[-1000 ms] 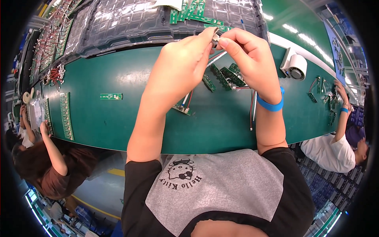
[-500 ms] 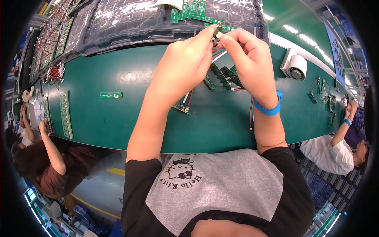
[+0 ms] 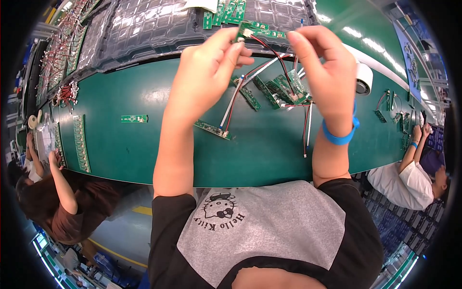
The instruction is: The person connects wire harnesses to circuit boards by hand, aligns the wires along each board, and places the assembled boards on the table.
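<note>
Circuit board sat at twelve o'clock, pinched by left hand; red-and-black cable arced from connector toward board pile at its five o'clock. Right hand, board's four o'clock, had thumb near forefinger; couldn't tell if gripping. Cable snagged among pile could have strained connector; slack pinch, dropped board onto plastic tray.

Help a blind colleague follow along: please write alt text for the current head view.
A person's left hand holds up a small green circuit board with a red-and-black cable running from it, the right hand raised beside it. More boards and loose cables lie on the green workbench, with translucent trays beyond.
</note>
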The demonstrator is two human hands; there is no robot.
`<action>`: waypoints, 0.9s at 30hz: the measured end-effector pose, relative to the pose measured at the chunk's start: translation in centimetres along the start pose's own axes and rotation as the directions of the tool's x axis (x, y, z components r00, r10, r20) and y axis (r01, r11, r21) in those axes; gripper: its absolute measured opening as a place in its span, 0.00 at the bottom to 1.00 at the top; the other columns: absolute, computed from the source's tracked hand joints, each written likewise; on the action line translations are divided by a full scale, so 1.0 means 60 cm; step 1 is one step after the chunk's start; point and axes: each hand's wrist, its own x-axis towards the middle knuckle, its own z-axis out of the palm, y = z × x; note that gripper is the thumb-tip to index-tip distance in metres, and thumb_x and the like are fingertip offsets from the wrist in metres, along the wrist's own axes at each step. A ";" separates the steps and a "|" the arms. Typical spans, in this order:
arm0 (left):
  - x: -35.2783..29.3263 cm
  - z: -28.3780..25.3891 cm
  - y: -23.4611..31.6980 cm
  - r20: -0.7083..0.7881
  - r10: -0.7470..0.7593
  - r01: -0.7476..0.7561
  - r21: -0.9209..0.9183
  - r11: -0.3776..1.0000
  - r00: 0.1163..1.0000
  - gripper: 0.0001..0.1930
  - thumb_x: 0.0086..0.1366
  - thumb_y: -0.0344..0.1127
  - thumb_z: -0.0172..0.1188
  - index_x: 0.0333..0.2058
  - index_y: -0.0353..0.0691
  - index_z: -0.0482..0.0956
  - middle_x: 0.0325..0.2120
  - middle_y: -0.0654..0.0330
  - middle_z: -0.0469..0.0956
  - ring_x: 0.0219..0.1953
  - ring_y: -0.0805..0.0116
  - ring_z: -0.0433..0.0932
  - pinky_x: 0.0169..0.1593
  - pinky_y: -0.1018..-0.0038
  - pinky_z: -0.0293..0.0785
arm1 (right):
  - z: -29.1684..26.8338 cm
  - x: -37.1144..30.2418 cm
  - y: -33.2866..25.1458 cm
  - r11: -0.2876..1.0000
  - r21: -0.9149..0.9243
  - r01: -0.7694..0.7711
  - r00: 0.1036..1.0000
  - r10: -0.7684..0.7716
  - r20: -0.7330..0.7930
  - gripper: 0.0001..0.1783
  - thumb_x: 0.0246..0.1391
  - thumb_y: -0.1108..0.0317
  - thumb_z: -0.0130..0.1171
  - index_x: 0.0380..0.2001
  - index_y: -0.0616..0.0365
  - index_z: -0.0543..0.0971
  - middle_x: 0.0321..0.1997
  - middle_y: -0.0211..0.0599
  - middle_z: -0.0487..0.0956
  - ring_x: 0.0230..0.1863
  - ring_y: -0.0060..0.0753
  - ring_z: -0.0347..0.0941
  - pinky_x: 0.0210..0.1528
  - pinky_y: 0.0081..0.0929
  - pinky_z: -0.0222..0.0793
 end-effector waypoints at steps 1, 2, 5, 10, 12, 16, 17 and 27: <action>0.000 -0.005 -0.003 -0.036 -0.013 0.012 -0.024 1.000 0.999 0.09 0.61 0.29 0.49 0.39 0.32 0.70 0.25 0.53 0.78 0.31 0.66 0.80 0.31 0.77 0.75 | -0.015 0.004 -0.008 0.992 -0.058 -0.108 0.991 0.112 0.067 0.10 0.48 0.66 0.56 0.25 0.64 0.76 0.16 0.35 0.72 0.16 0.25 0.66 0.21 0.22 0.63; -0.001 -0.010 -0.004 -0.040 -0.016 0.015 -0.022 1.000 0.999 0.09 0.61 0.29 0.49 0.39 0.32 0.70 0.25 0.53 0.78 0.31 0.66 0.80 0.31 0.77 0.75 | -0.025 0.005 -0.012 0.970 -0.123 -0.210 0.966 0.225 0.128 0.12 0.48 0.64 0.56 0.23 0.64 0.76 0.13 0.35 0.70 0.14 0.27 0.65 0.21 0.23 0.62; -0.001 -0.022 -0.001 -0.084 0.001 0.000 0.007 1.000 0.997 0.10 0.61 0.29 0.49 0.40 0.29 0.69 0.26 0.54 0.79 0.32 0.67 0.80 0.34 0.77 0.76 | -0.027 0.004 0.001 0.947 -0.277 -0.165 0.932 0.241 0.271 0.16 0.49 0.61 0.55 0.20 0.65 0.75 0.09 0.39 0.67 0.12 0.35 0.65 0.20 0.27 0.62; -0.003 -0.026 0.001 -0.109 -0.005 -0.002 -0.060 0.998 0.994 0.11 0.61 0.29 0.50 0.41 0.30 0.69 0.26 0.55 0.79 0.32 0.68 0.80 0.31 0.79 0.74 | 0.004 0.001 0.021 0.963 -0.264 -0.053 0.900 0.161 0.406 0.13 0.49 0.63 0.53 0.21 0.63 0.77 0.14 0.47 0.70 0.17 0.49 0.66 0.21 0.32 0.62; -0.004 -0.026 0.001 -0.108 0.001 -0.007 -0.054 0.999 0.994 0.11 0.61 0.28 0.50 0.42 0.30 0.69 0.26 0.55 0.79 0.32 0.68 0.80 0.29 0.80 0.73 | 0.016 0.001 0.030 0.985 -0.134 -0.105 0.921 0.147 0.360 0.12 0.49 0.65 0.52 0.23 0.63 0.77 0.13 0.46 0.69 0.15 0.45 0.66 0.21 0.30 0.63; -0.002 -0.024 0.004 -0.121 -0.022 0.015 -0.057 0.998 0.992 0.15 0.60 0.28 0.51 0.46 0.35 0.66 0.24 0.57 0.79 0.25 0.71 0.78 0.27 0.81 0.70 | 0.022 0.002 0.031 0.942 0.264 -0.209 0.961 0.147 0.236 0.08 0.51 0.72 0.50 0.30 0.66 0.76 0.16 0.35 0.74 0.17 0.19 0.67 0.21 0.20 0.63; -0.001 -0.024 0.005 -0.109 -0.037 0.034 -0.029 0.999 0.993 0.16 0.59 0.28 0.51 0.47 0.37 0.66 0.23 0.57 0.78 0.22 0.72 0.77 0.27 0.80 0.69 | 0.015 0.004 0.027 0.895 0.347 -0.281 0.937 0.179 0.299 0.08 0.52 0.73 0.50 0.34 0.66 0.74 0.19 0.30 0.74 0.19 0.15 0.67 0.21 0.16 0.63; -0.002 -0.048 -0.002 -0.024 -0.007 0.016 0.419 0.908 1.000 0.12 0.55 0.29 0.55 0.39 0.38 0.66 0.12 0.60 0.70 0.15 0.74 0.71 0.21 0.78 0.64 | 0.003 0.012 0.014 0.685 0.660 -0.310 0.938 0.109 0.328 0.07 0.54 0.69 0.50 0.32 0.62 0.72 0.19 0.28 0.71 0.21 0.17 0.66 0.24 0.13 0.62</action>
